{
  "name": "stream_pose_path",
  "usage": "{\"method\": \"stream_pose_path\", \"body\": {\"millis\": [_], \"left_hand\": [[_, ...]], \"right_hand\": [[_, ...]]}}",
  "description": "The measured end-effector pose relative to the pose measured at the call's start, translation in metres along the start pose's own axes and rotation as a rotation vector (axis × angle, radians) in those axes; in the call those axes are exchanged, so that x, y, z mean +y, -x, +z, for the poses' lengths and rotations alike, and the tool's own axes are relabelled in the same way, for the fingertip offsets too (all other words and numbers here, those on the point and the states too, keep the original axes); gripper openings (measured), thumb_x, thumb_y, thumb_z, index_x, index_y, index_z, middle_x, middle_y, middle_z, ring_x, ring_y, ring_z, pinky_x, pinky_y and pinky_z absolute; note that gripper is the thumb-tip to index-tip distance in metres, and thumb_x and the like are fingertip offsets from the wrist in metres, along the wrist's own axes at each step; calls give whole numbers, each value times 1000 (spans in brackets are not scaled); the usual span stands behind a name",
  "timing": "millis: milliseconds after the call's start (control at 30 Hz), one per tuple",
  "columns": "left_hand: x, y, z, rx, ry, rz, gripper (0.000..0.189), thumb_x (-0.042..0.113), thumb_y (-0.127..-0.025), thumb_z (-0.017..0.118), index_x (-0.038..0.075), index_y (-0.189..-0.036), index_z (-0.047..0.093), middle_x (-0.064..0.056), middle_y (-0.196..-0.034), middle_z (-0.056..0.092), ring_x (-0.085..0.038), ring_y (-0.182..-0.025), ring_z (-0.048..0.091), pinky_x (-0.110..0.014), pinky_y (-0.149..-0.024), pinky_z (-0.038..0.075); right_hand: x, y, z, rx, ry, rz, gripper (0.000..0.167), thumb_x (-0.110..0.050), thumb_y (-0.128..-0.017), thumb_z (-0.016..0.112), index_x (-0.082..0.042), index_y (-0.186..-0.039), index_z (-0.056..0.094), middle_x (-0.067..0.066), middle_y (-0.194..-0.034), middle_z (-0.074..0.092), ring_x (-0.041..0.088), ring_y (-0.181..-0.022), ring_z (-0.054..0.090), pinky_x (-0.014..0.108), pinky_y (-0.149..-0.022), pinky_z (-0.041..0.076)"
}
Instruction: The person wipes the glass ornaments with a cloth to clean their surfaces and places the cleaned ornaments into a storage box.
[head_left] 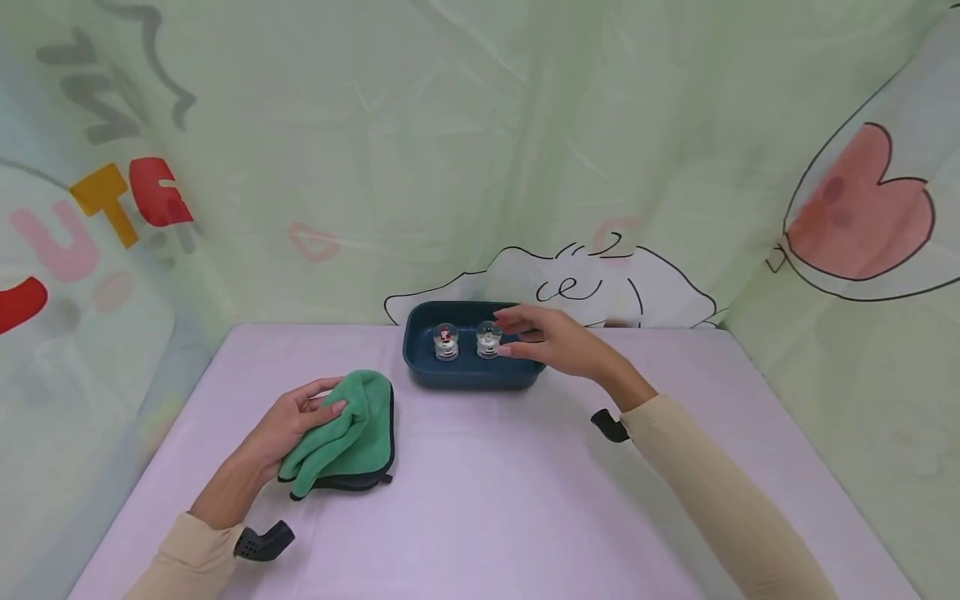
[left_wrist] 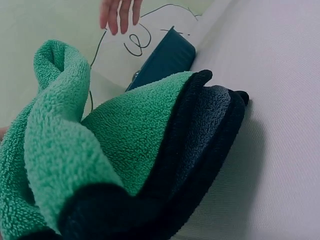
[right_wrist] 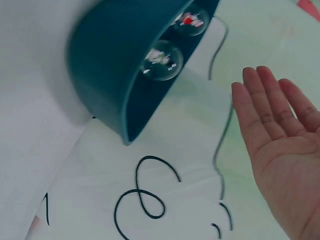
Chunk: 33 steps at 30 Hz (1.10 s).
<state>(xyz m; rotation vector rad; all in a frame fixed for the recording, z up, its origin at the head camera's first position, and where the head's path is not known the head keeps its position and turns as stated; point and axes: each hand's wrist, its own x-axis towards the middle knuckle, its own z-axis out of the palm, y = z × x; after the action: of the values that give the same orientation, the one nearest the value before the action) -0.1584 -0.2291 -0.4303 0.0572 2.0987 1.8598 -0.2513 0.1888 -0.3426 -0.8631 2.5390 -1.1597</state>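
My left hand (head_left: 288,427) pinches a folded green microfiber cloth (head_left: 363,437) with black edging and a dark grey underside, at the left of the table. Two small snow globes with white bases stand side by side in a dark blue rectangular tray (head_left: 472,379) at the back. The left snow globe (head_left: 446,343) has a red figure inside; the right snow globe (head_left: 487,342) has a pale one. Over the tray's right end hovers my right hand (head_left: 562,340), beside the right globe. In the right wrist view its fingers (right_wrist: 267,100) are extended, apart from the globes.
A pale lilac cloth covers the table (head_left: 480,500). Behind the tray rises a light green printed curtain (head_left: 465,150), which also hangs along both sides. A small black device (head_left: 264,542) sits at the left wrist, and another black device (head_left: 609,425) at the right wrist.
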Motion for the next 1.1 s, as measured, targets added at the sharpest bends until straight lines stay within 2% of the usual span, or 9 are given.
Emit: {"method": "stream_pose_path", "body": {"millis": [200, 500, 567, 667, 800, 933, 1033, 1100], "left_hand": [[-4, -3, -6, 13, -64, -36, 69, 36, -97, 70, 8, -154, 42, -21, -146, 55, -13, -109, 67, -29, -86, 57], [-11, -4, -14, 6, -115, -56, 69, 34, -97, 70, 3, -152, 43, -22, -140, 58, -16, -109, 67, -29, -86, 57], [-11, -4, -15, 12, -154, -57, 66, 36, -99, 67, 3, -152, 44, -21, -140, 58, -20, -113, 64, -31, -89, 56], [-9, -2, -17, 35, -248, -43, 62, 41, -103, 60, 5, -151, 47, -20, -147, 53, -31, -130, 55, -42, -103, 50], [1, 2, -25, 75, -351, -7, 61, 46, -107, 47, 5, -151, 46, -19, -154, 46, -41, -142, 42, -56, -112, 40], [16, 8, -35, 148, -432, 49, 65, 49, -108, 41, 2, -153, 42, -21, -155, 44, -44, -145, 37, -61, -114, 34], [29, 12, -38, 247, -532, 130, 65, 50, -108, 42, 2, -152, 43, -24, -156, 42, -47, -146, 32, -66, -114, 29], [37, 14, -36, 299, -568, 197, 63, 47, -108, 45, 2, -152, 44, -26, -156, 40, -48, -146, 31, -68, -113, 28]], "right_hand": [[-15, 23, 4, 19, -6, -31, 56, -33, -96, 72, -11, -144, 55, 4, -137, 61, 23, -126, 59, 49, -108, 46], [-19, 49, 12, 27, -20, -52, 53, -27, -97, 72, -9, -144, 55, 5, -136, 62, 22, -125, 60, 47, -108, 46], [-20, 53, 13, 27, -22, -51, 52, -26, -97, 71, -9, -143, 55, 5, -136, 63, 21, -125, 61, 45, -108, 47], [-22, 59, 15, 21, -26, -44, 51, -26, -97, 71, -9, -143, 55, 4, -136, 63, 20, -125, 61, 47, -108, 47], [-24, 66, 15, 20, -12, -47, 51, -26, -98, 70, -9, -144, 54, 4, -137, 62, 21, -125, 61, 50, -108, 46], [-26, 74, 14, 27, 2, -54, 52, -28, -99, 68, -10, -145, 53, 4, -139, 62, 23, -127, 59, 52, -108, 45], [-28, 79, 13, 44, 15, -51, 52, -30, -100, 67, -11, -146, 53, 2, -139, 61, 22, -129, 58, 52, -109, 45], [-28, 83, 13, 62, 35, -46, 53, -32, -100, 67, -12, -146, 53, 1, -142, 60, 21, -132, 56, 51, -110, 44]]}}
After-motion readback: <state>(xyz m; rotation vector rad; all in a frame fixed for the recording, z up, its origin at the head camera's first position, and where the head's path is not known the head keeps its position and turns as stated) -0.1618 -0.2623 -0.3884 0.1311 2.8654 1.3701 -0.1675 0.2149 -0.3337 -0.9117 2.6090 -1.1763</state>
